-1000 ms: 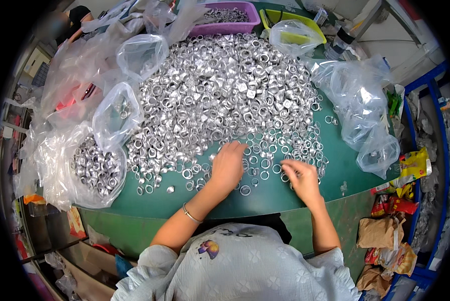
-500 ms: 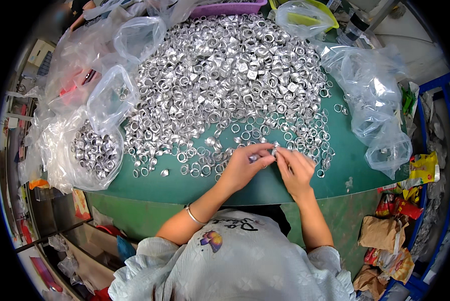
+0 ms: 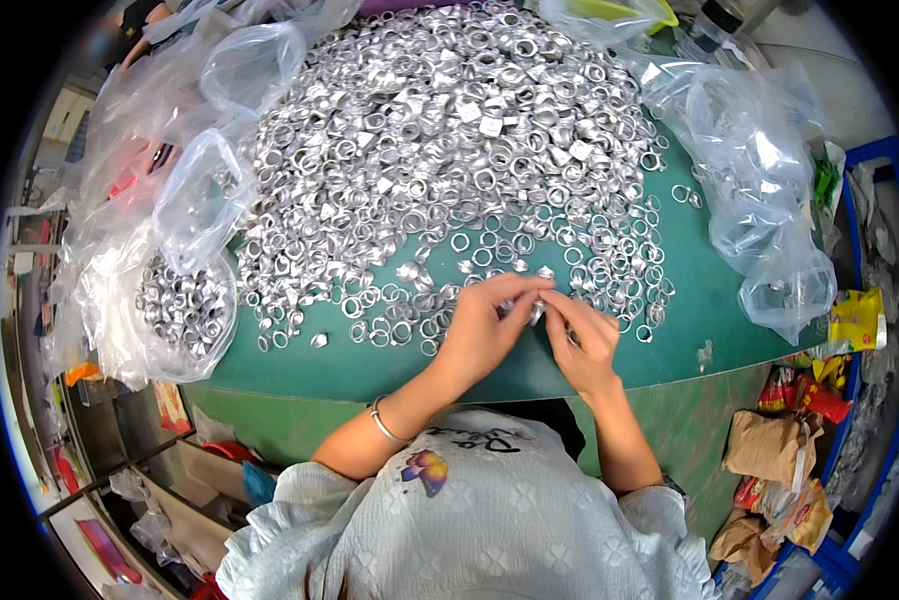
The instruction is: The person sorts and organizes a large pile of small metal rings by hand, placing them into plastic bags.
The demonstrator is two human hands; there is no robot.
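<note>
Head view, looking down on a green table (image 3: pixel 709 320) heaped across its far half with a pile of silver rings (image 3: pixel 449 150), thinning to loose single rings (image 3: pixel 609 270) toward the near edge. Meeting just in front of that scatter: left hand (image 3: pixel 484 330) and right hand (image 3: pixel 584 345), fingertips drawn together, both pinched narrow on a small silver piece (image 3: pixel 536 312) held just above the table surface. Too small to tell whether one piece or two pressed together. Wearing a thin bracelet (image 3: pixel 384 425) on the left wrist.

Off to the left, lying open at the table's rim, a clear bag (image 3: pixel 184 305) holding a smaller batch of the same rings, well apart from the hands. To the right, crumpled clear bags (image 3: pixel 759 200), seemingly without rings.

Judging by the grip: mid-handling of a single piece, probably checking it or fitting it, with sorting barely dented given the size of the pile. Calling next for a firm fingertip hold while the piece turns, then a clean release clear of the loose scatter, so as not to mix it back in.
</note>
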